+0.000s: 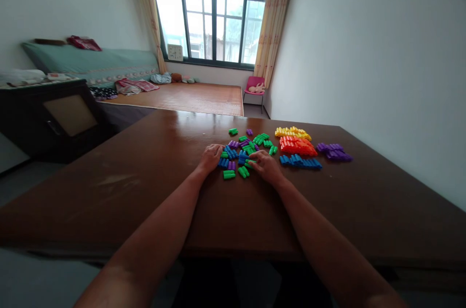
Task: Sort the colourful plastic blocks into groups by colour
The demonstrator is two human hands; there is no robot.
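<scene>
A loose pile of small ribbed plastic pieces in blue, green and purple lies on the brown table (145,186). My left hand (211,156) rests at the left side of this pile, fingers bent and touching its edge beside blue pieces (231,152). At the right side, the fingers of my right hand (267,166) are closed on a green piece (249,164), next to a blue piece (242,157). Nearer to me lie two separate green pieces, one on the left (229,175) and one on the right (243,172). My fingertips partly hide the pieces under them.
Sorted groups sit right of the pile: yellow (293,133), orange (297,146), blue (301,162) and purple (334,151). Beyond the table are a bed (196,96) and a pink chair (255,85). A dark cabinet (54,118) stands at left.
</scene>
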